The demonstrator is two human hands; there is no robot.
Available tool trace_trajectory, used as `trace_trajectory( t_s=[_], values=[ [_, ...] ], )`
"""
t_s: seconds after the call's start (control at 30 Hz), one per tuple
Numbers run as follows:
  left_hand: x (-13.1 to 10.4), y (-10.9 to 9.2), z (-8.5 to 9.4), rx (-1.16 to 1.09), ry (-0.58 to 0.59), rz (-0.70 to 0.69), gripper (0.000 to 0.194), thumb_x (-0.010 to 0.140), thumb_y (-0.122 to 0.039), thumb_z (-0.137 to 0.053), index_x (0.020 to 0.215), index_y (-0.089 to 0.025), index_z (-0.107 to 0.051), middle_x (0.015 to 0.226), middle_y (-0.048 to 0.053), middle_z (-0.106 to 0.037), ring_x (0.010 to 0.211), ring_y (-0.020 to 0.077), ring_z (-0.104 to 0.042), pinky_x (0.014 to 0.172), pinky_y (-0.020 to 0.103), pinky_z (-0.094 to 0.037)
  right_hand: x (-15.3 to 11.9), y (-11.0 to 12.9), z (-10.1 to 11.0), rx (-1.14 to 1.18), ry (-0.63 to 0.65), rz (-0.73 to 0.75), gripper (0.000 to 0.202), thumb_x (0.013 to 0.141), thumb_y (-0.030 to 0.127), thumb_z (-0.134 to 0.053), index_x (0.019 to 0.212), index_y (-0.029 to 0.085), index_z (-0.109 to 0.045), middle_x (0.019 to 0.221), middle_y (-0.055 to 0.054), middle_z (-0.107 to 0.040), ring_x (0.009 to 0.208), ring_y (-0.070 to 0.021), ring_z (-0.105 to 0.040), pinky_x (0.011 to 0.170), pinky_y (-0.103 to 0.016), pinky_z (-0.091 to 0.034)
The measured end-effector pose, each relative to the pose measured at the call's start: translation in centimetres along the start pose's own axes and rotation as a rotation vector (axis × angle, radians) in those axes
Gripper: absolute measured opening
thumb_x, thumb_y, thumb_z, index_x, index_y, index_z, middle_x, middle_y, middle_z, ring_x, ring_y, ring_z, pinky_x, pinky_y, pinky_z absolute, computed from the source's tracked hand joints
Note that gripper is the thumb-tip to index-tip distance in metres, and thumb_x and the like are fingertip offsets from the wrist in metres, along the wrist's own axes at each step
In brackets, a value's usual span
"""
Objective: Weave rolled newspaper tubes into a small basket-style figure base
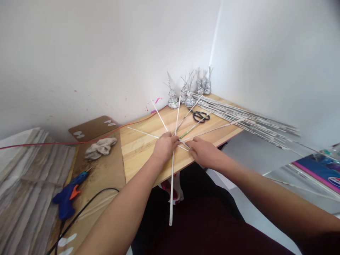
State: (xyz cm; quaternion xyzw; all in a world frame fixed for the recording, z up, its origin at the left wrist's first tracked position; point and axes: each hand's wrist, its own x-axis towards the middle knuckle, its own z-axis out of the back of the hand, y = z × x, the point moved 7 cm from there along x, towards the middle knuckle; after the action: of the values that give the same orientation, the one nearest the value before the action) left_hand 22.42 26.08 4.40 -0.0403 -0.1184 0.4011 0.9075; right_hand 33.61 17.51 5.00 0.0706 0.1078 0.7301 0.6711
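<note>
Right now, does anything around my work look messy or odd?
Pink smears mark the otherwise pale wall behind the wooden board, and a crumpled cloth lies bunched on the brown surface left of it.

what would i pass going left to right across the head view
Stack of grey sheets → blue glue gun → crumpled cloth → left hand → right hand → blue-and-pink packaging

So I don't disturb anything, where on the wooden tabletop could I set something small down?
The wooden tabletop looks bare between the cardboard and left hand, nearer than the leftmost paper stick. Its far right is crowded: woven figures, scissors, bundled sticks. The cardboard carries a cloth and glue gun.
</note>
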Motion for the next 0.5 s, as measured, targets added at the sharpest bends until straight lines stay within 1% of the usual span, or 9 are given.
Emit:
trace_trajectory(
  t_s=[0.1, 0.2, 0.3, 0.4, 0.5],
  values=[
    [0.0, 0.1, 0.0, -0.013, -0.010, -0.013, 0.023, 0.091, -0.037, -0.055, 0.103, -0.025, -0.072, 0.084, 0.004, -0.057, 0.083, 0.0177, -0.058, 0.072, 0.026, -0.042, 1.5, 0.4, -0.2, -0.019, -0.036, -0.006, 0.033, 0.092, 0.024, -0.039, 0.118, 0.020, -0.060, 0.103, -0.010, -0.059, 0.084, -0.0202, -0.060, 0.073, -0.029, -0.039],
    [0.0, 0.2, 0.0, -0.019, -0.015, -0.018, 0.023, 0.091, -0.035, -0.055, 0.103, -0.025, -0.072, 0.084, 0.004, -0.057, 0.082, 0.0177, -0.058, 0.072, 0.027, -0.043, 2.4, 0.4, -0.3, -0.062, -0.059, -0.009, 0.033, 0.091, 0.021, -0.039, 0.117, 0.022, -0.061, 0.101, -0.009, -0.061, 0.085, -0.0216, -0.060, 0.072, -0.030, -0.039],
    [0.0, 0.2, 0.0, -0.021, -0.014, -0.017, 0.024, 0.091, -0.035, -0.055, 0.104, -0.025, -0.072, 0.084, 0.004, -0.058, 0.083, 0.0182, -0.058, 0.073, 0.027, -0.043, 2.8, 0.4, -0.4, -0.151, -0.082, 0.016, 0.035, 0.089, 0.014, -0.040, 0.115, 0.022, -0.062, 0.097, -0.010, -0.063, 0.089, -0.0245, -0.059, 0.074, -0.032, -0.039],
    [0.0, 0.2, 0.0, -0.017, 0.001, -0.009, 0.024, 0.091, -0.035, -0.055, 0.105, -0.025, -0.072, 0.086, 0.004, -0.059, 0.086, 0.0184, -0.059, 0.075, 0.027, -0.044, 2.8, 0.7, -0.5, -0.240, -0.088, 0.065, 0.035, 0.089, 0.011, -0.040, 0.115, 0.019, -0.062, 0.096, -0.013, -0.063, 0.093, -0.0269, -0.057, 0.079, -0.034, -0.040],
    [0.0, 0.1, 0.1, -0.005, 0.015, -0.005, 0.023, 0.091, -0.034, -0.055, 0.104, -0.026, -0.072, 0.087, 0.005, -0.060, 0.088, 0.0187, -0.059, 0.076, 0.027, -0.044, 2.9, 1.2, -0.6, -0.270, -0.059, 0.093, 0.035, 0.090, 0.010, -0.037, 0.113, 0.016, -0.063, 0.099, -0.015, -0.062, 0.092, -0.0261, -0.058, 0.079, -0.033, -0.041]
  ],
)
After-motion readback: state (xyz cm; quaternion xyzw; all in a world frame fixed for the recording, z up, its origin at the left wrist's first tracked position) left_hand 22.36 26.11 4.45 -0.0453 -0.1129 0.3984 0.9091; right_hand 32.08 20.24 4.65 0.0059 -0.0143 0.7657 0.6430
